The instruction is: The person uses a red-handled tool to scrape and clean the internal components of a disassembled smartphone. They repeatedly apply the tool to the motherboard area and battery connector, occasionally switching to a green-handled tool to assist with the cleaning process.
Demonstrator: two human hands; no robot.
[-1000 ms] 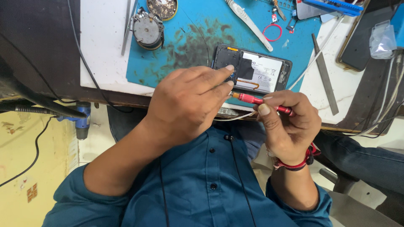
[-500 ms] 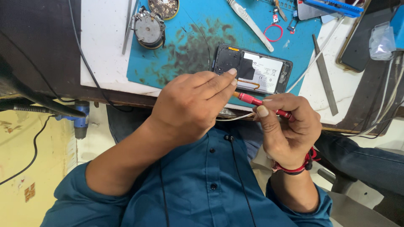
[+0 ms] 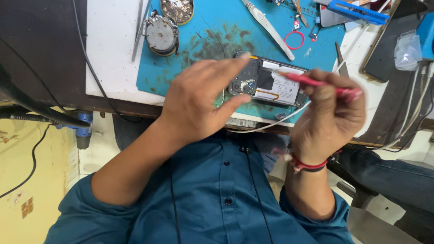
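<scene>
An opened phone (image 3: 271,83) lies back-up on a stained blue work mat (image 3: 212,40), its inner boards and battery showing. My left hand (image 3: 199,101) rests at the phone's left end, index finger stretched over its top corner and thumb at the lower corner. My right hand (image 3: 327,115) is raised over the phone's right end and grips a red screwdriver (image 3: 312,81), whose tip points left across the phone. A red band sits on my right wrist.
On the mat lie a round metal motor (image 3: 161,35), a tin of small parts (image 3: 177,9), a white pry tool (image 3: 267,28), a red ring (image 3: 294,39) and tweezers (image 3: 138,29). A blue tool (image 3: 357,11) and dark phone (image 3: 391,43) sit right. Cables hang off the table edge.
My right hand has lifted and swung the red screwdriver up over the phone's right end. My left hand has opened a little, fingers spreading along the phone's left end.
</scene>
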